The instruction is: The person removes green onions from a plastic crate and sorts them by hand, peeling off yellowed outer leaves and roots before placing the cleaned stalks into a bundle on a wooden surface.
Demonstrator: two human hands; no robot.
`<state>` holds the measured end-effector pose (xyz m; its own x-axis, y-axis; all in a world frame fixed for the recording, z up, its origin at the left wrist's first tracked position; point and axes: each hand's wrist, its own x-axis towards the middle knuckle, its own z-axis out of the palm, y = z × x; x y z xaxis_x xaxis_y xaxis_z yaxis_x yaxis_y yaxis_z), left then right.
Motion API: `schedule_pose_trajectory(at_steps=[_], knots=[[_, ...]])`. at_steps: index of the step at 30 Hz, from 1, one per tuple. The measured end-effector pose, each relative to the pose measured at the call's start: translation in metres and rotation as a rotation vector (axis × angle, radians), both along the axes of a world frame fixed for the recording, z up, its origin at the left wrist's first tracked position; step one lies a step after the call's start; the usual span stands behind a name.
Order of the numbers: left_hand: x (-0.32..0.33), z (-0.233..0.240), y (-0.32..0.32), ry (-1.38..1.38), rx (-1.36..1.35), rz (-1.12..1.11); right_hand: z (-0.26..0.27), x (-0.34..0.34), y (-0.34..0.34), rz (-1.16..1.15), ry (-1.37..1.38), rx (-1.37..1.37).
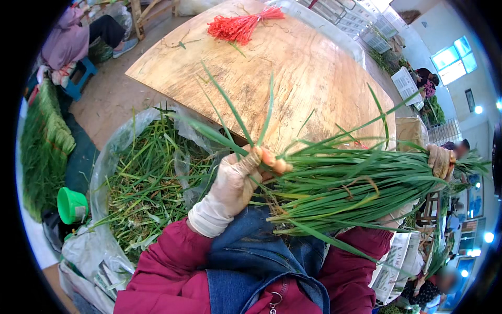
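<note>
My left hand (229, 184), in a pale glove with bare fingertips, pinches a few loose green blades (235, 117) that fan out over the table's edge. My right hand (439, 165), also gloved, grips a thick bunch of long flat green leaves (353, 188), which look like garlic chives. The bunch lies sideways above my lap, its pale cut ends towards my left hand. A few yellowed blades (347, 202) show among the green ones. Part of my right palm is hidden behind the leaves.
A wooden table (282, 86) stands in front, with a bundle of red plastic ties (247, 25) on it. At my left are a clear plastic bag (102, 180) of leaf scraps, a green bucket (72, 206) and stacked greens (43, 153). Other people work nearby.
</note>
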<state>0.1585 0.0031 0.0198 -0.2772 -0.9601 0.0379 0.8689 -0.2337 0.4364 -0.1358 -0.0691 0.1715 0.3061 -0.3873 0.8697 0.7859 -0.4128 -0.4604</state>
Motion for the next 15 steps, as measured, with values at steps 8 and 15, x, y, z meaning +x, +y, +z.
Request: schedule_pose_trajectory(at_steps=[8,15], knots=[[0.034,-0.007,0.007,-0.183,0.133,0.065,-0.019,-0.013,-0.016,-0.185,-0.077,0.154],[0.177,-0.015,0.073,-0.817,0.311,0.389,-0.025,-0.033,-0.025,-0.273,-0.086,0.226]])
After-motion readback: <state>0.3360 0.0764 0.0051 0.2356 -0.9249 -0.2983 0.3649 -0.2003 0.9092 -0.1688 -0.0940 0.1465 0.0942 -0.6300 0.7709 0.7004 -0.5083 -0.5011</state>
